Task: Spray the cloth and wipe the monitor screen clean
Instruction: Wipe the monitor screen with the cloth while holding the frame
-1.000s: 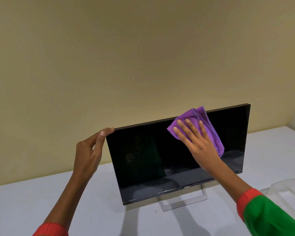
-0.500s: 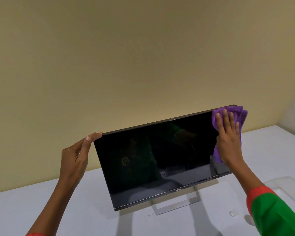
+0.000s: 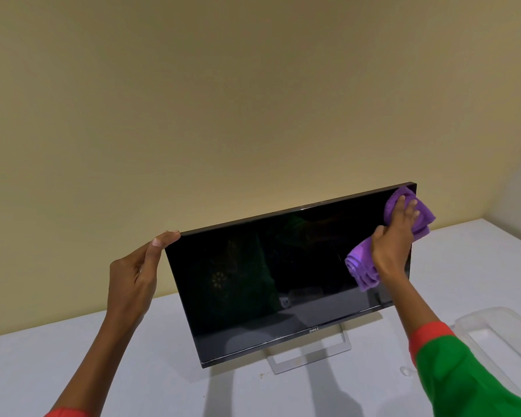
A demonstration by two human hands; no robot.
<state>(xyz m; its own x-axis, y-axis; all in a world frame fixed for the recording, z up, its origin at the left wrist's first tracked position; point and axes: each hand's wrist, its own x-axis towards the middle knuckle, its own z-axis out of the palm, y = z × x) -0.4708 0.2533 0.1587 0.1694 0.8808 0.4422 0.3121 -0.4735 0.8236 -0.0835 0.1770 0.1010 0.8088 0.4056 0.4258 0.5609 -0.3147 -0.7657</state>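
Nearest the camera, a green sleeve [image 3: 463, 383] with a red cuff covers the right forearm at the lower right, and a sliver of red cuff shows at the bottom left. Just beyond the right sleeve, a clear plastic lid [image 3: 506, 335] lies on the white table [image 3: 57, 371], with a small drop of liquid [image 3: 405, 370] on the tabletop beside it.

The monitor [image 3: 268, 281] stands on its pale open-frame stand [image 3: 310, 356] in the middle of the table, the dark screen tilted back and reflecting the room. The two hands are well apart, one at each upper corner.

The left hand [image 3: 136, 272] grips the monitor's upper left corner, thumb along the top edge at the front, the fingers hidden behind the panel.

The right hand [image 3: 394, 236] presses the purple cloth [image 3: 363, 266] flat against the screen near its upper right corner, fingers straight and spread. The cloth is bunched, spilling out below the palm and above the fingertips [image 3: 413, 202], and it overhangs the monitor's right edge. The hand and cloth hide that corner of the screen.

Behind everything rises a plain beige wall [image 3: 223, 100].
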